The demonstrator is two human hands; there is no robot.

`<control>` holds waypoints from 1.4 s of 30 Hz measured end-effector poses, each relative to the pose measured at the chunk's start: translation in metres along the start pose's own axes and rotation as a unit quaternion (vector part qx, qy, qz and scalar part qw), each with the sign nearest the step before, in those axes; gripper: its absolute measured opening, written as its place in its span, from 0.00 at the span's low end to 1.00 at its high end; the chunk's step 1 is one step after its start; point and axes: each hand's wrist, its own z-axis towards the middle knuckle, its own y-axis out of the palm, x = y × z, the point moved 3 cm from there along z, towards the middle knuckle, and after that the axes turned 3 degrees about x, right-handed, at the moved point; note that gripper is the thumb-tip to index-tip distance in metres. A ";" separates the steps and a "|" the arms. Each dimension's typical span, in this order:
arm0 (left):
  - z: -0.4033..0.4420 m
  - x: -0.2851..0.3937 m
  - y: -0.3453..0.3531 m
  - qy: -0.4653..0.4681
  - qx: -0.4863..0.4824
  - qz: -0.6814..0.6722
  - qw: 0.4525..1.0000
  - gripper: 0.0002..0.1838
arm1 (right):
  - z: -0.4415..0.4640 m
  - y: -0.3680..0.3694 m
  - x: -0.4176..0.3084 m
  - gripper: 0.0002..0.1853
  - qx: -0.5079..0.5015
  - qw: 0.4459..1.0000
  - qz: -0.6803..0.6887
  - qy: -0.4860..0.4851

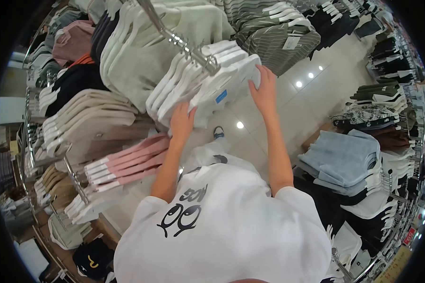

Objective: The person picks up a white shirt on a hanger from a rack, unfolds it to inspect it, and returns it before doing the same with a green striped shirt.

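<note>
Several white shirts [208,87] hang on white hangers from a metal rail arm [184,47] at the upper centre. The front shirt carries a blue tag [221,96]. My left hand [181,118] is at the left edge of the white shirts, its fingers closed on the cloth. At their right edge, my right hand [263,87] holds the front shirt near its shoulder, with thumb and fingers around the edge. The hangers of these shirts sit just below the rail's end.
Pale green shirts [146,61] hang behind on the left, striped shirts [278,42] on the upper right. Pink shirts [137,160] and beige shirts [89,118] are at left. Light blue garments [342,155] hang at right. Tiled floor [307,104] lies between the racks.
</note>
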 end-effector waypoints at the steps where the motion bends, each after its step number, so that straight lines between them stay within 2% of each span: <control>1: 0.003 -0.001 0.002 0.003 -0.001 -0.006 1.000 0.18 | 0.015 0.007 0.005 0.28 0.002 1.000 -0.007 0.000; 3: 0.004 -0.005 0.006 -0.035 -0.048 0.018 0.998 0.18 | 0.038 0.026 0.014 0.31 -0.066 0.987 -0.117 -0.091; 4: 0.009 -0.003 0.003 -0.031 -0.052 0.012 0.998 0.18 | 0.044 0.034 0.023 0.31 -0.065 0.986 -0.123 -0.086; 6: 0.021 0.001 -0.005 -0.032 -0.074 -0.003 0.997 0.17 | 0.050 0.053 0.036 0.26 -0.091 0.979 -0.119 -0.135; 10: 0.054 0.030 -0.034 -0.002 -0.101 -0.039 0.994 0.17 | 0.060 0.054 0.074 0.20 -0.177 0.975 -0.064 -0.121; 13: 0.082 0.046 -0.042 0.025 -0.123 -0.106 0.986 0.15 | 0.064 0.020 0.097 0.16 -0.115 0.986 -0.049 -0.109; 14: 0.088 0.044 -0.042 0.033 -0.114 -0.142 0.983 0.14 | 0.065 0.005 0.113 0.14 -0.090 0.996 -0.015 -0.020; 16: 0.091 0.047 -0.038 0.042 -0.109 -0.181 0.977 0.14 | 0.071 -0.028 0.124 0.13 -0.061 0.995 0.015 0.071; 18: 0.089 0.047 -0.029 -0.100 -0.118 -0.350 0.924 0.14 | 0.095 -0.076 0.115 0.11 0.016 0.998 -0.001 -0.059; 19: 0.086 0.049 -0.022 -0.098 -0.118 -0.353 0.923 0.14 | 0.105 -0.095 0.116 0.11 0.018 0.998 -0.005 -0.060; 21: 0.068 0.046 0.003 -0.168 -0.208 -0.341 0.901 0.17 | 0.121 -0.129 0.117 0.08 0.065 0.996 -0.057 -0.009; 25: 0.044 0.060 0.059 -0.182 -0.187 -0.393 0.882 0.21 | 0.152 -0.189 0.086 0.05 0.120 0.992 0.034 0.010; 27: 0.034 0.065 0.090 -0.203 -0.235 -0.380 0.871 0.29 | 0.163 -0.212 0.064 0.04 0.143 0.989 -0.026 0.010; 28: 0.021 0.054 0.114 -0.196 -0.250 -0.344 0.884 0.34 | 0.166 -0.222 0.064 0.05 0.143 0.989 -0.016 0.027; 29: 0.015 0.051 0.134 -0.193 -0.247 -0.343 0.885 0.34 | 0.167 -0.234 0.062 0.05 0.147 0.989 -0.014 0.025; 32: 0.016 0.070 0.169 -0.170 -0.309 -0.360 0.864 0.45 | 0.166 -0.265 0.063 0.07 0.126 0.988 0.034 0.085; 33: 0.013 0.075 0.181 -0.171 -0.308 -0.358 0.865 0.45 | 0.165 -0.274 0.068 0.07 0.127 0.988 0.036 0.085; 35: 0.001 0.075 0.212 -0.284 -0.300 -0.425 0.805 0.46 | 0.164 -0.296 0.084 0.09 0.172 0.980 0.085 0.050; 36: 0.002 0.083 0.209 -0.350 -0.318 -0.428 0.770 0.51 | 0.162 -0.309 0.091 0.13 0.172 0.980 0.083 0.060; 37: 0.002 0.088 0.218 -0.350 -0.318 -0.427 0.771 0.51 | 0.158 -0.318 0.096 0.13 0.173 0.979 0.085 0.061; 39: 0.000 0.088 0.238 -0.487 -0.244 -0.483 0.686 0.53 | 0.149 -0.340 0.104 0.17 0.219 0.956 0.167 0.098; 40: 0.001 0.085 0.248 -0.487 -0.245 -0.481 0.687 0.53 | 0.144 -0.351 0.111 0.20 0.230 0.954 0.161 0.110; 42: 0.010 0.085 0.264 -0.475 -0.229 -0.595 0.607 0.44 | 0.137 -0.371 0.117 0.20 0.246 0.948 0.166 0.117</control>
